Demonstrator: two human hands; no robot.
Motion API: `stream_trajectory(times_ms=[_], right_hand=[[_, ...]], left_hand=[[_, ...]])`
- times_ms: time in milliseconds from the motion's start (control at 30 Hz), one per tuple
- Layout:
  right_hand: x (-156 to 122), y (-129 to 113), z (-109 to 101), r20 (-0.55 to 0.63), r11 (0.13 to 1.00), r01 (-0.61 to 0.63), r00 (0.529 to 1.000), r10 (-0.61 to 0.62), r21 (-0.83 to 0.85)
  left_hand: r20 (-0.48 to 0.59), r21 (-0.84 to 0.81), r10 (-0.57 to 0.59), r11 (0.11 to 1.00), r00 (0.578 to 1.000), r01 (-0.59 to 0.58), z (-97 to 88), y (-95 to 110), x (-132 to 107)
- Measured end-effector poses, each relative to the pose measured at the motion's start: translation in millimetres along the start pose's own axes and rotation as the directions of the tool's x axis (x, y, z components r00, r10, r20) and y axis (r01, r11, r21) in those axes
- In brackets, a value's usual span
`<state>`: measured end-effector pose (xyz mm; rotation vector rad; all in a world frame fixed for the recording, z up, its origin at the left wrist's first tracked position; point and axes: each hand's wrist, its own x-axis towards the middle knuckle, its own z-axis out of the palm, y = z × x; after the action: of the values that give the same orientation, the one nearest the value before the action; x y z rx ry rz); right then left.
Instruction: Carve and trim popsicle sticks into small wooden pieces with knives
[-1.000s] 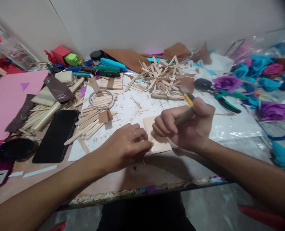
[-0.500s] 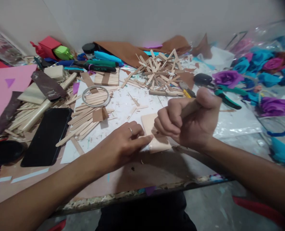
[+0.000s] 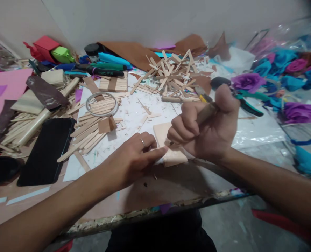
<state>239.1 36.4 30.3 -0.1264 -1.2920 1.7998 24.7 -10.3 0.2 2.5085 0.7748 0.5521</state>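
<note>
A small flat block of pale wood lies on white paper close to the table's front edge. My left hand holds the block at its left side, fingers curled and one digit pressed on its face. Wrapped in my right hand is a carving tool with a wooden handle. Its narrow tip points down at the block, close to the left fingertip. The exact shape of the blade is hidden by the fingers.
Craft sticks lie left under a grey ring; more sticks are heaped behind. A black phone rests further left. Green-handled pliers and paper flowers stand at right.
The view has shifted slightly. My right hand has moved a little with the carving tool, and its tip now shows against the block. My left hand keeps its hold.
</note>
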Motion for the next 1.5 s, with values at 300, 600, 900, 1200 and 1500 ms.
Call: stream_trajectory(times_ms=[300,600,900,1200,1500], right_hand=[[-6,-1,15,-0.164,0.998,-0.044,0.986,0.035,-0.054],[-4,4,20,-0.128,0.998,0.025,0.991,-0.031,-0.050],[-10,-2,31,-0.225,0.983,-0.036,0.974,-0.005,-0.179],[-21,21,38,-0.333,0.941,0.094,0.920,-0.207,-0.325],[1,15,36,-0.277,0.992,0.050,0.957,-0.081,-0.117]], left_hand=[[-0.007,0.064,0.052,0.997,0.999,-0.051,-4.4,2,5],[0.021,-0.049,-0.016,0.999,1.000,0.017,-3.5,0,2],[-0.005,-0.385,-0.450,0.825,0.893,0.413,14.7,1,4],[-0.057,-0.240,-0.198,0.954,0.979,0.179,19.0,-9,3],[-0.126,0.020,0.087,0.996,0.988,-0.085,8.4,-3,4]])
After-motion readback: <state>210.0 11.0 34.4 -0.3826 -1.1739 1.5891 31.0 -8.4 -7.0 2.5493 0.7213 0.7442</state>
